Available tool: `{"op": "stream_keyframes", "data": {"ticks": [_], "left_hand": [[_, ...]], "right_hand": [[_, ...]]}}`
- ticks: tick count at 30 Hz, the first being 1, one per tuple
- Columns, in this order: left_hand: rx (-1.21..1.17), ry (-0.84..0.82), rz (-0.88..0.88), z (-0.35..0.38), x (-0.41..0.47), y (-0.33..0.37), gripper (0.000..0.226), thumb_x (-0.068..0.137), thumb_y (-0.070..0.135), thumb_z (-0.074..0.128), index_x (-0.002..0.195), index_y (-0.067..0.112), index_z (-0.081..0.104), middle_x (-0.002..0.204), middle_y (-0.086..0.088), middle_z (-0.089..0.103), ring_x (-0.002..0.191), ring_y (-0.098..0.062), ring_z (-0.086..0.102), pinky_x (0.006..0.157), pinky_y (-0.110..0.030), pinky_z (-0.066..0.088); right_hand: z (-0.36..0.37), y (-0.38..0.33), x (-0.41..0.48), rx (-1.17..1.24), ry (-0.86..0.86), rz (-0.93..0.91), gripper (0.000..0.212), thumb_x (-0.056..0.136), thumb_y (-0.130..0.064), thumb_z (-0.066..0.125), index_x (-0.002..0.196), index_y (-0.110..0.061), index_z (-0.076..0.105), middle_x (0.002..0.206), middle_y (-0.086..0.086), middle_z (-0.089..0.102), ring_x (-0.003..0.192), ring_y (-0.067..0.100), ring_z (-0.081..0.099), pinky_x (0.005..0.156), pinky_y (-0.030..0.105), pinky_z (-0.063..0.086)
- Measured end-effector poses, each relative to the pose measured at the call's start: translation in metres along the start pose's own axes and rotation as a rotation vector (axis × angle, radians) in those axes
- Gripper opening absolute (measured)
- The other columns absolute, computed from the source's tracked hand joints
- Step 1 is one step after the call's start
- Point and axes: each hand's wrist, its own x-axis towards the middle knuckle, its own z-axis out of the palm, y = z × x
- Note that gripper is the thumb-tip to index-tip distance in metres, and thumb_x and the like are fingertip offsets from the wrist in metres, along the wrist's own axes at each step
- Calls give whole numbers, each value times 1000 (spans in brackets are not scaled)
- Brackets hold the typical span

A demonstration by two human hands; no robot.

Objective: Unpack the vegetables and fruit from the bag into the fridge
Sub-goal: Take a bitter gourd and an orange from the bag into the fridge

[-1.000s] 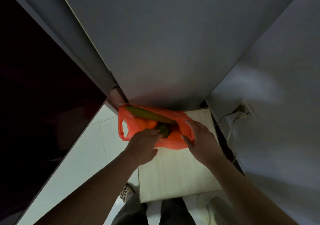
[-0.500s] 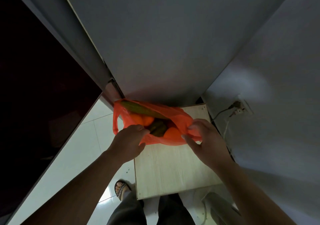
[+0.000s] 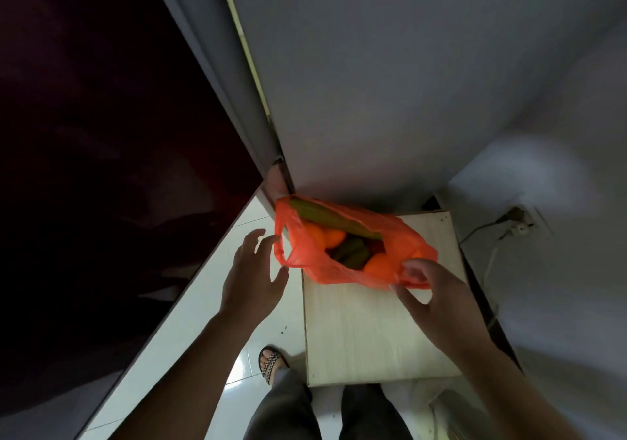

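Orange bag [image 3: 403,236] of produce sits on the pale wooden top [image 3: 373,331], its near right edge pinched by the right hand [image 3: 437,304], the left hand [image 3: 251,280] spread and empty just beside its left handle [image 3: 282,253].

Dim, wide-angle distortion, blurred right edge

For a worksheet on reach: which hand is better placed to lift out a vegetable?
Left: the left hand is open beside the bag, free to reach in, while the right hand pinches its rim.
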Motion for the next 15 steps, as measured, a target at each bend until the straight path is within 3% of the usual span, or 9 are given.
{"op": "stream_keyframes", "data": {"ticks": [4,7,10,12,15], "left_hand": [[-212,-99,-202,5,17,5,63,88,33,59,141,15,31,146,-9,37,131,-25,40,99,-37,42],[-449,-209,-260,5,24,11,54,89,28,59,137,20,35,125,-3,57,113,-19,57,81,-25,49],[-522,-274,-214,0,22,21,52,88,20,60,135,19,37,106,4,62,97,-12,60,70,-14,43],[-520,-264,-175,-7,19,28,53,87,18,62,135,17,38,102,5,60,99,-11,59,74,-17,43],[-466,-167,-168,-13,18,35,54,83,16,66,132,16,42,118,-2,55,109,-15,55,82,-26,45]], "right_hand": [[-1,0,-3,-22,30,35,32,79,-34,70,106,-20,60,93,-15,61,82,1,58,75,18,44],[-4,2,-4,-35,48,43,18,79,-30,70,92,-20,63,84,-11,65,74,0,58,69,14,42],[-11,-1,-7,-42,50,54,9,79,-25,71,82,-19,64,74,-9,66,64,-3,56,62,8,38],[-18,-6,-9,-35,49,78,7,81,-24,69,82,-20,64,72,-10,66,61,-3,56,60,7,38],[-28,-13,-12,2,28,112,9,83,-26,67,88,-20,64,78,-12,64,67,-6,55,62,6,38]]}}
